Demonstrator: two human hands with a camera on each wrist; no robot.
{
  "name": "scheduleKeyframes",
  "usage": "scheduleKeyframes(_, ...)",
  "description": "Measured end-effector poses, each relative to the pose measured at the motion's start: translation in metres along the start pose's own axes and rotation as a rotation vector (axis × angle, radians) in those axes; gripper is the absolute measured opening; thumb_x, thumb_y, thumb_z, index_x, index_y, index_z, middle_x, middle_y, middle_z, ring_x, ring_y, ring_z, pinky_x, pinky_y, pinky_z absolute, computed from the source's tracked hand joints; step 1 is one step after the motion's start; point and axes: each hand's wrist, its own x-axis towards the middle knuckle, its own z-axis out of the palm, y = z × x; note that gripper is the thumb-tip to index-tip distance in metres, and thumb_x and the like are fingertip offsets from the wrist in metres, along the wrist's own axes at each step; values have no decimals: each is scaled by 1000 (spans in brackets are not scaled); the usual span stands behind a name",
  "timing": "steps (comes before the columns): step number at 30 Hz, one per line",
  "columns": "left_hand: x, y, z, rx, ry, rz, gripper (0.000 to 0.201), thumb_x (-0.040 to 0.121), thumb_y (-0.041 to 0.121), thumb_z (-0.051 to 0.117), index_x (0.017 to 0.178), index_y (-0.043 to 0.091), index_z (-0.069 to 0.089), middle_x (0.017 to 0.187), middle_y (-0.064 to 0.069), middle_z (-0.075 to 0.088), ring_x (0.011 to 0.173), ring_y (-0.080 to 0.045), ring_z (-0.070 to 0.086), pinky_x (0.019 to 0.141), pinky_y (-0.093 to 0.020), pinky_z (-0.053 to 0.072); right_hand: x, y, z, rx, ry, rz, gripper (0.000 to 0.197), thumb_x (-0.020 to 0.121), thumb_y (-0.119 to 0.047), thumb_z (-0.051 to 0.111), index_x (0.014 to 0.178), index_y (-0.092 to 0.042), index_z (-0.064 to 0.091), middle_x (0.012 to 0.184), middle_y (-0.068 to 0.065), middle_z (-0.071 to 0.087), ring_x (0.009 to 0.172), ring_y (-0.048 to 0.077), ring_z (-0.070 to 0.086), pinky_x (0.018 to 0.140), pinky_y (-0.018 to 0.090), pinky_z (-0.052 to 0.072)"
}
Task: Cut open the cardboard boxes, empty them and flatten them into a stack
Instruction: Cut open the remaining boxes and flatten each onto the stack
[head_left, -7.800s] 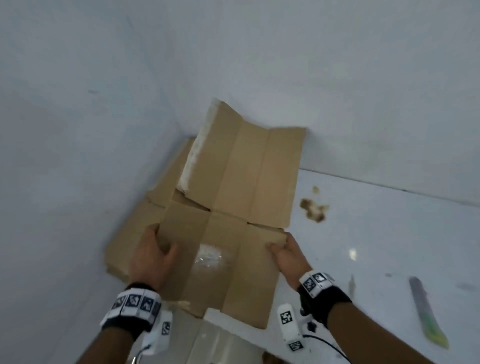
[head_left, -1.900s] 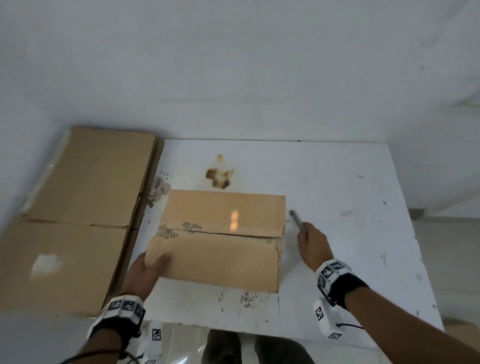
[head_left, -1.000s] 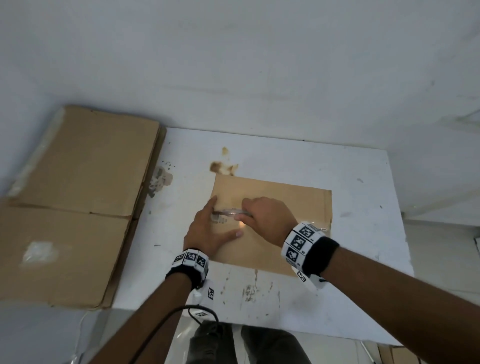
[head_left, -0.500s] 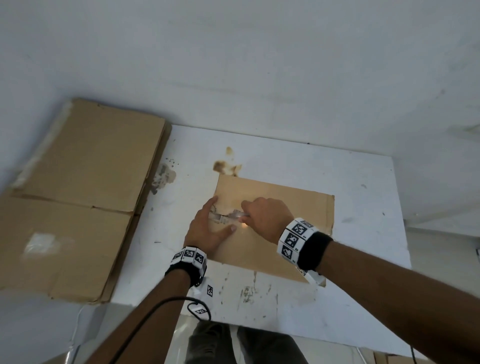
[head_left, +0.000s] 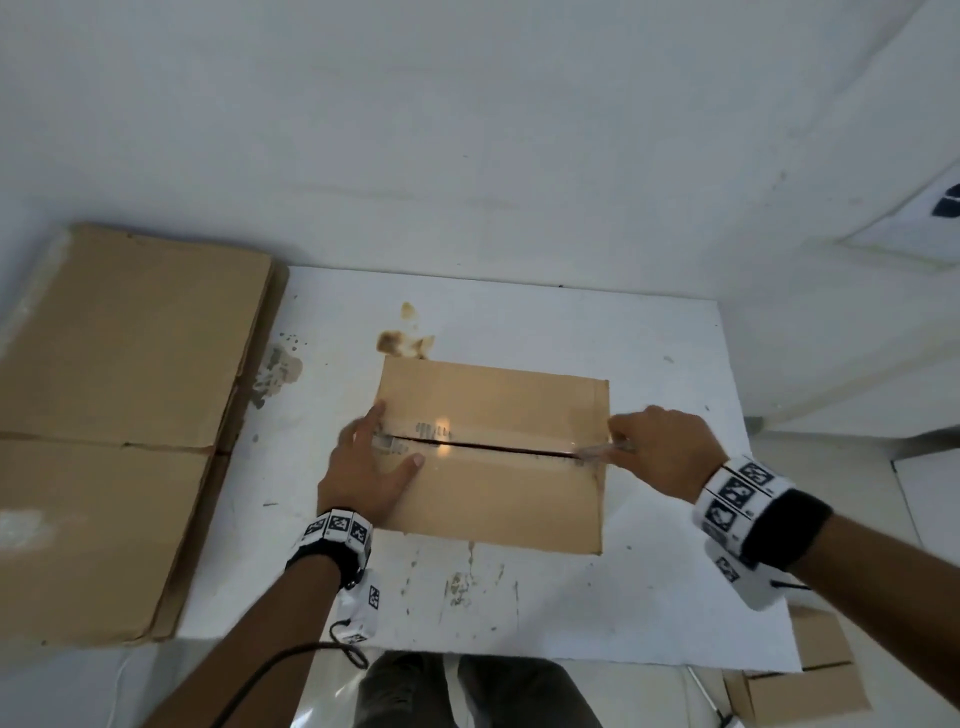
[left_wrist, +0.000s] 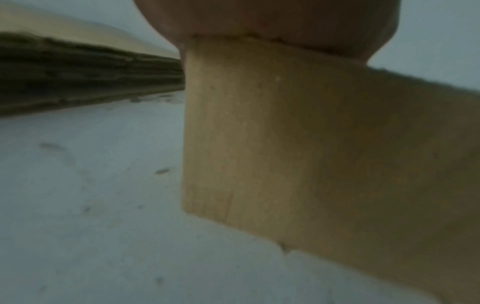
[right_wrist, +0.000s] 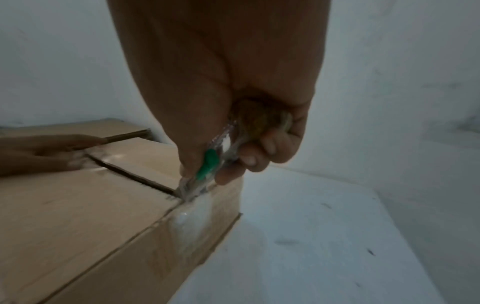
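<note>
Gripping the clear cutter (right_wrist: 207, 170), your right hand (head_left: 662, 449) has its blade at the right end of the box (head_left: 493, 499) seam — your left hand (head_left: 366, 467) lies flat, fingers spread, on the left end, mid-table (head_left: 649, 597).

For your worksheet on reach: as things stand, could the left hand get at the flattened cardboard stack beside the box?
Probably yes: the left hand rests on the box, holding nothing, and bare table lies between it and the stack.
</note>
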Motion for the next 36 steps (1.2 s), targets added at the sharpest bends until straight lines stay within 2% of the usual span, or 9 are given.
scheduleKeyframes(5,-16,24,3,382,262,444,60,84,32,63,140,14,52,142,-15,49,124,-38,48,104,-56,36,-27,33,20,106,44,82,31,99,-57,48,93,-27,56,72,-10,54,66,14,58,57,29,41)
scheduleKeyframes(8,-27,85,36,264,66,691,40,79,24,55,116,13,66,118,-9,62,110,-36,60,96,-45,39,-27,30,26,133,68,96,32,100,-55,46,95,-25,56,72,-11,49,67,15,56,58,29,40)
scheduleKeyframes(11,-34,135,83,338,-158,672,53,87,54,43,123,22,64,125,0,59,120,-24,51,98,-41,35,-31,40,28,192,62,127,33,98,-56,50,95,-26,59,74,-11,50,69,17,58,58,29,41)
scheduleKeyframes(15,-32,131,106,404,-84,697,56,88,71,48,113,24,65,121,4,57,117,-23,50,97,-43,37,-37,52,45,313,97,204,27,98,-54,52,101,-30,64,85,-4,64,77,20,65,67,32,52)
scheduleKeyframes(18,-30,131,111,402,-27,707,55,89,72,46,107,22,62,117,3,55,113,-23,48,96,-44,37,-40,56,65,598,125,191,27,98,-49,54,122,-40,60,81,-6,70,76,13,71,74,33,57)
scheduleKeyframes(24,-29,130,115,329,12,697,43,96,61,39,101,21,56,110,2,56,107,-23,49,94,-41,34,-69,47,92,939,29,217,25,96,-43,62,111,-27,75,67,-3,73,55,1,66,54,14,44)
scheduleKeyframes(29,-23,145,116,156,8,487,38,88,43,35,99,21,64,109,2,58,109,-29,51,95,-44,31,-87,55,101,1041,288,326,18,99,-38,60,109,-29,72,65,-3,71,56,-1,63,54,12,44)
scheduleKeyframes(32,-18,163,113,360,-40,459,57,67,43,55,120,23,56,123,-4,49,119,-32,44,104,-51,29,-86,48,106,1089,372,353,19,101,-35,57,115,-28,69,69,-4,71,62,-3,63,56,11,44)
scheduleKeyframes(36,-7,174,111,517,-158,442,69,76,45,66,138,29,42,156,-5,25,150,-35,15,116,-70,3,-76,33,114,1225,400,397,20,101,-33,57,114,-25,70,68,-1,70,62,2,63,52,13,46)
